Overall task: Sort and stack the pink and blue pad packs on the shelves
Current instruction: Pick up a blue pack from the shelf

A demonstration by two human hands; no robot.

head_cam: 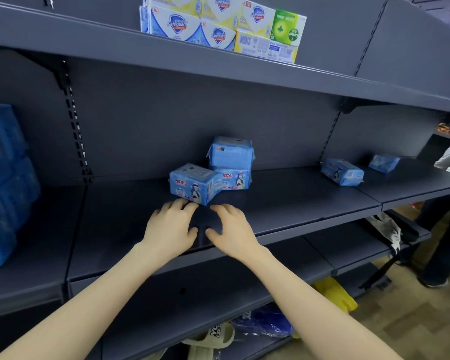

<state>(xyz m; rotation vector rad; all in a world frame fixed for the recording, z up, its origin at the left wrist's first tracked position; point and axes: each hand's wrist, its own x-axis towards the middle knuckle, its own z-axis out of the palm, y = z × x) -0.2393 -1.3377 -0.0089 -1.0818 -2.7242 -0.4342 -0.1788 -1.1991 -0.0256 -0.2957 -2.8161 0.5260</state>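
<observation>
Three blue pad packs sit mid-shelf: a front pack (192,183) turned at an angle, a second pack (233,179) behind it, and a third (230,153) stacked on the second. My left hand (170,227) hovers palm down just in front of the front pack, its fingertips almost at the pack's lower edge. Beside it, my right hand (231,229) is spread with relaxed fingers and holds nothing. Two more blue packs (342,174) (383,162) lie on the shelf section to the right. No pink pack is visible.
The dark grey shelf (283,203) has a raised front edge. Large blue wrapped bundles (3,183) stand at the left. Soap boxes (218,24) fill the shelf above. A person (444,229) stands at the right. Bags and sandals lie under the lower shelves.
</observation>
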